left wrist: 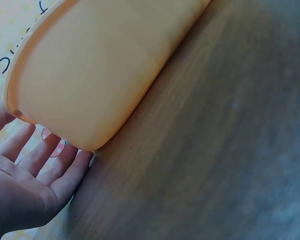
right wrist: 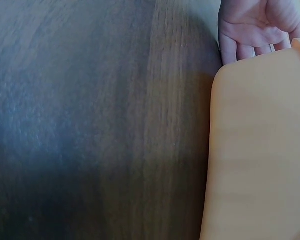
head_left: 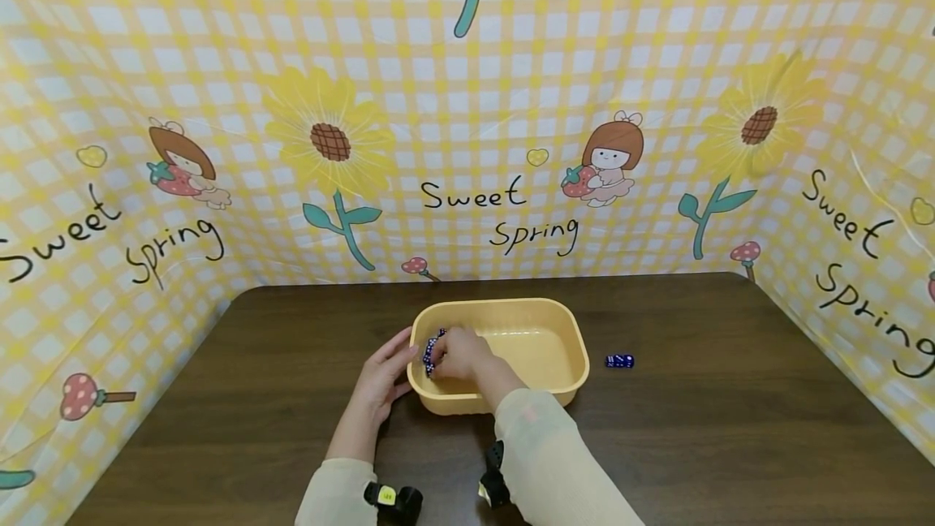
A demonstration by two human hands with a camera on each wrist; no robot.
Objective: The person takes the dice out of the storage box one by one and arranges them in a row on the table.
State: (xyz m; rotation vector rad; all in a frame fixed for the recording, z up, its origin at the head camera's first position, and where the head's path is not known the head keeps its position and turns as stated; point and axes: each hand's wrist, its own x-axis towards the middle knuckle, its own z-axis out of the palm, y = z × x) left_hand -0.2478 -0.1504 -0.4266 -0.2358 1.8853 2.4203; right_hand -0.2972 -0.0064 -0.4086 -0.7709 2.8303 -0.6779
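A yellow plastic basin (head_left: 536,311) stands on the table. My left hand (head_left: 381,378) is at the basin's left end, with the thumb by the rim and fairly straight fingers (left wrist: 65,165) touching the outer wall. Inside the basin, at its left end, my right hand (head_left: 460,354) has curled fingers on several blue dice (head_left: 428,357) with white pips. These dice form a curved row along the left wall, partly hidden by the hand. The right wrist view shows the basin's outside and the left hand; the right hand is out of it.
A short row of blue dice (head_left: 619,361) lies on the dark wooden table (head_left: 694,428), right of the basin. A yellow checked cloth (head_left: 467,104) with printed flowers and words hangs behind and along both sides.
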